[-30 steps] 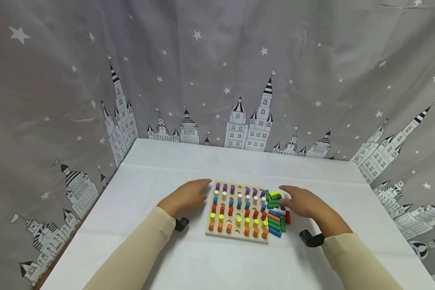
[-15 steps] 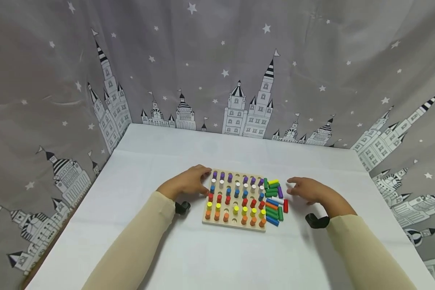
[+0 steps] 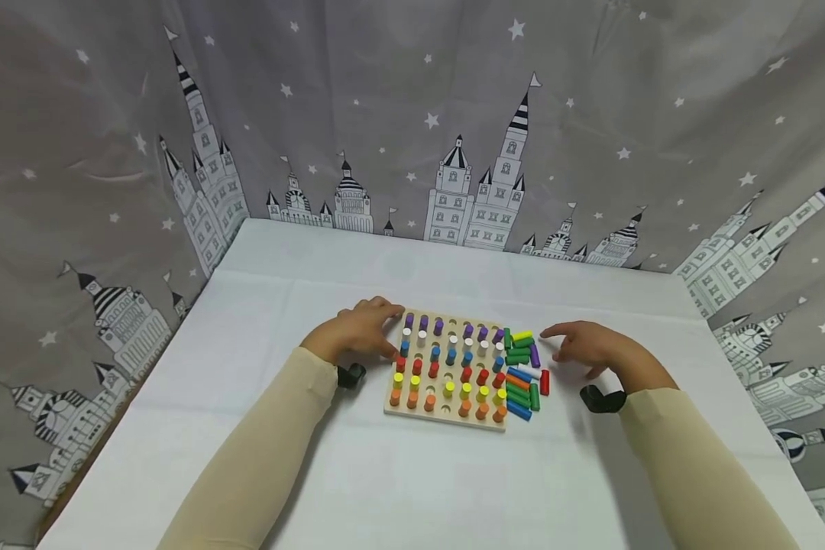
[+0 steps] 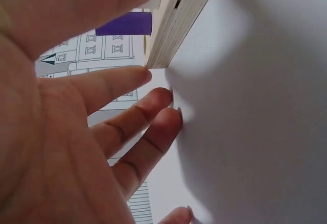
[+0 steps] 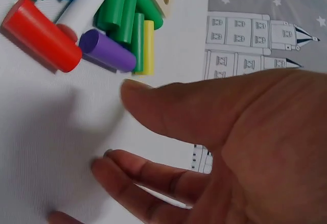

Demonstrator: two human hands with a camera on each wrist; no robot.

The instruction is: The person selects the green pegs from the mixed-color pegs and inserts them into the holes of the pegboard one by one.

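Setting: staged recording booth, not a lived-in room. Small table (image 3: 412,473) under white cloth. Grey curtain (image 3: 412,114) printed with castles and stars hangs close behind the table and along both its sides. Wooden peg board (image 3: 447,412) at table centre.

- In the left wrist view we see only one corner of the peg board (image 4: 176,27); the frame's top edge cuts off the rest.
- One purple peg (image 4: 124,24) shows there, partly behind the left hand (image 4: 61,132).
- In the right wrist view the red peg (image 5: 42,34) lies whole, while the green pegs (image 5: 120,9) run off the top edge.
- The right hand (image 5: 245,147) is cut by the frame's right and bottom edges.
- From the head view, we cannot count the loose pegs (image 3: 522,374); they are too small.
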